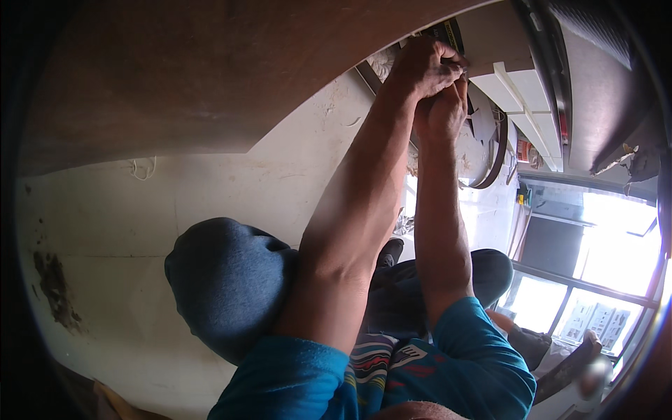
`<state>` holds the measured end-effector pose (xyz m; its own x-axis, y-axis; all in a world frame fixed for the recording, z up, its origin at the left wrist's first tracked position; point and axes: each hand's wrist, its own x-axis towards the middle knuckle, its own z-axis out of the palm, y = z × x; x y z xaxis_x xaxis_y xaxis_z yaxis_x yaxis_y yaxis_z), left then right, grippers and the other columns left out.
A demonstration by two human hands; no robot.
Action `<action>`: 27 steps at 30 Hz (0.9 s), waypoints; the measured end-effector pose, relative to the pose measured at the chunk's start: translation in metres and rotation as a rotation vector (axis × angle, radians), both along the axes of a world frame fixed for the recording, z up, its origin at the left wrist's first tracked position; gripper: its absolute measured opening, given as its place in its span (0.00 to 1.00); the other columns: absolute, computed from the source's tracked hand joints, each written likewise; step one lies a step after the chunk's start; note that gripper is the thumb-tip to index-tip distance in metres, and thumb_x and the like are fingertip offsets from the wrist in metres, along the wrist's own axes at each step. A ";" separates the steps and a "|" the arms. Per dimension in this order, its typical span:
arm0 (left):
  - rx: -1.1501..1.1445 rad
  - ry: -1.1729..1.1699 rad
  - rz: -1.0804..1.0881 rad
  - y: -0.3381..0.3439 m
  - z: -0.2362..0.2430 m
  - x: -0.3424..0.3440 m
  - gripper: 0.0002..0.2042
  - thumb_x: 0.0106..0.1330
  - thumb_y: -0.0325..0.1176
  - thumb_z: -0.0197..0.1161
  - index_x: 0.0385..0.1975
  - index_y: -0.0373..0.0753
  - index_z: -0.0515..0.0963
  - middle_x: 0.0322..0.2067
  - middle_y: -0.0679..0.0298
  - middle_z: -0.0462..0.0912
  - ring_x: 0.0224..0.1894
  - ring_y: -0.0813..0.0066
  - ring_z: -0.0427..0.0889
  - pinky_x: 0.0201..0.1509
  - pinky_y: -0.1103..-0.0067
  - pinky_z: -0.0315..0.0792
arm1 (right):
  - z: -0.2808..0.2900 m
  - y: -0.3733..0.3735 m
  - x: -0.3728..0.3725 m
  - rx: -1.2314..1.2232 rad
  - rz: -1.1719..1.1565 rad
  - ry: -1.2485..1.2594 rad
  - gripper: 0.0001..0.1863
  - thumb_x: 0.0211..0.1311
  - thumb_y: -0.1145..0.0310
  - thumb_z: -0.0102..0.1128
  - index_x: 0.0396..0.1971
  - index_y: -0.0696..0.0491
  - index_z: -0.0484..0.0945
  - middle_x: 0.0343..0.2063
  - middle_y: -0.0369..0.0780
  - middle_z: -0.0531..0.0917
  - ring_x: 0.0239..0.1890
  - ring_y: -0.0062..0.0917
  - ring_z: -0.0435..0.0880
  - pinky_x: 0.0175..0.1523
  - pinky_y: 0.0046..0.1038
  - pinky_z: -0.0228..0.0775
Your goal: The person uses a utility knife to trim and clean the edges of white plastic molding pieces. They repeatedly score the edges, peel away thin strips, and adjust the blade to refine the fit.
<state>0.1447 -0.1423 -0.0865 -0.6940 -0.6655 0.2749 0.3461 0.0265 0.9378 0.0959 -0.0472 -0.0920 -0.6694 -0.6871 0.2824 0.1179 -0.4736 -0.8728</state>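
Note:
Both arms reach up to the edge of a brown panel. My left hand is closed, fingers bent around a small item at the fingertips, too small to name. My right hand is just below and against it, also closed, its grip mostly hidden. Beside the hands are a grey-brown surface, pale strips and a dark strip with yellow marking.
My bent knees in jeans lie below, over a pale, stained floor. A curved dark band hangs right of my wrists. Clutter and a dark rail line the right side, near a bright glazed window.

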 end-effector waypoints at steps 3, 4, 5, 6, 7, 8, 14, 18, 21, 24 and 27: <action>-0.047 0.037 0.040 -0.001 -0.002 -0.002 0.10 0.65 0.37 0.74 0.45 0.51 0.93 0.42 0.57 0.93 0.44 0.65 0.92 0.55 0.71 0.84 | -0.002 0.000 -0.002 -0.014 0.016 0.001 0.21 0.82 0.77 0.47 0.70 0.57 0.66 0.61 0.47 0.79 0.62 0.34 0.82 0.68 0.36 0.76; -0.047 0.038 0.027 -0.001 -0.002 -0.002 0.10 0.65 0.37 0.74 0.44 0.51 0.93 0.42 0.57 0.93 0.44 0.65 0.92 0.55 0.72 0.84 | -0.002 0.000 -0.003 -0.018 0.028 0.004 0.20 0.82 0.77 0.47 0.70 0.58 0.66 0.61 0.47 0.79 0.62 0.34 0.82 0.68 0.36 0.77; -0.048 0.038 0.016 -0.002 -0.001 -0.001 0.09 0.65 0.37 0.75 0.44 0.51 0.93 0.42 0.57 0.93 0.44 0.65 0.92 0.55 0.72 0.85 | -0.001 0.000 -0.003 -0.023 0.041 0.005 0.20 0.82 0.77 0.47 0.69 0.58 0.67 0.60 0.47 0.79 0.62 0.34 0.82 0.67 0.36 0.77; -0.048 0.037 0.005 -0.003 0.000 -0.001 0.09 0.66 0.37 0.75 0.44 0.51 0.93 0.42 0.57 0.93 0.43 0.65 0.93 0.54 0.72 0.85 | -0.001 0.000 -0.003 -0.024 0.039 -0.002 0.20 0.82 0.77 0.46 0.69 0.58 0.67 0.60 0.47 0.79 0.62 0.34 0.82 0.67 0.36 0.77; -0.063 0.026 0.020 -0.003 0.000 0.000 0.09 0.66 0.37 0.75 0.44 0.50 0.93 0.41 0.57 0.93 0.43 0.65 0.93 0.54 0.72 0.85 | -0.001 -0.001 -0.003 -0.026 0.036 -0.008 0.19 0.82 0.77 0.46 0.68 0.58 0.67 0.59 0.47 0.80 0.62 0.34 0.82 0.67 0.36 0.77; -0.078 0.015 0.036 -0.002 0.001 0.000 0.09 0.65 0.37 0.75 0.44 0.50 0.93 0.41 0.57 0.93 0.43 0.65 0.93 0.54 0.72 0.85 | -0.001 0.000 -0.003 -0.027 0.033 -0.014 0.19 0.82 0.77 0.46 0.68 0.59 0.68 0.59 0.47 0.80 0.61 0.34 0.82 0.66 0.37 0.77; -0.085 -0.014 0.051 -0.001 0.006 0.003 0.09 0.64 0.37 0.75 0.43 0.49 0.93 0.41 0.57 0.93 0.43 0.64 0.93 0.53 0.71 0.85 | -0.003 0.002 -0.006 -0.040 0.033 -0.045 0.17 0.82 0.76 0.47 0.66 0.59 0.69 0.57 0.47 0.81 0.60 0.34 0.83 0.65 0.36 0.78; -0.160 0.016 0.089 -0.001 0.002 0.003 0.09 0.65 0.35 0.75 0.42 0.44 0.93 0.38 0.57 0.94 0.41 0.70 0.92 0.50 0.74 0.84 | -0.007 0.005 -0.005 -0.045 0.046 -0.090 0.17 0.82 0.75 0.47 0.65 0.59 0.70 0.57 0.46 0.81 0.60 0.33 0.83 0.66 0.37 0.77; -0.083 -0.012 -0.016 0.000 0.006 0.007 0.09 0.64 0.36 0.75 0.42 0.43 0.93 0.37 0.57 0.94 0.40 0.70 0.92 0.50 0.75 0.84 | -0.009 0.009 0.000 -0.044 0.024 -0.135 0.16 0.82 0.75 0.48 0.64 0.58 0.70 0.56 0.46 0.81 0.61 0.33 0.82 0.66 0.37 0.77; -0.144 -0.057 -0.027 0.001 0.011 0.016 0.11 0.64 0.37 0.75 0.43 0.44 0.93 0.38 0.57 0.94 0.40 0.69 0.93 0.51 0.75 0.84 | -0.009 0.016 0.004 -0.023 0.017 -0.123 0.15 0.82 0.75 0.48 0.63 0.58 0.71 0.56 0.45 0.81 0.61 0.32 0.82 0.65 0.36 0.77; -0.091 -0.029 0.072 0.002 0.007 0.010 0.12 0.63 0.38 0.75 0.44 0.44 0.93 0.38 0.56 0.94 0.41 0.68 0.93 0.51 0.74 0.85 | -0.006 0.011 0.001 -0.004 0.043 -0.097 0.14 0.82 0.75 0.48 0.61 0.59 0.72 0.56 0.45 0.82 0.60 0.32 0.83 0.64 0.36 0.78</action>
<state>0.1551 -0.1407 -0.0797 -0.6537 -0.6873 0.3165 0.3128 0.1354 0.9401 0.0964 -0.0363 -0.0976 -0.6641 -0.7144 0.2204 0.2221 -0.4699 -0.8543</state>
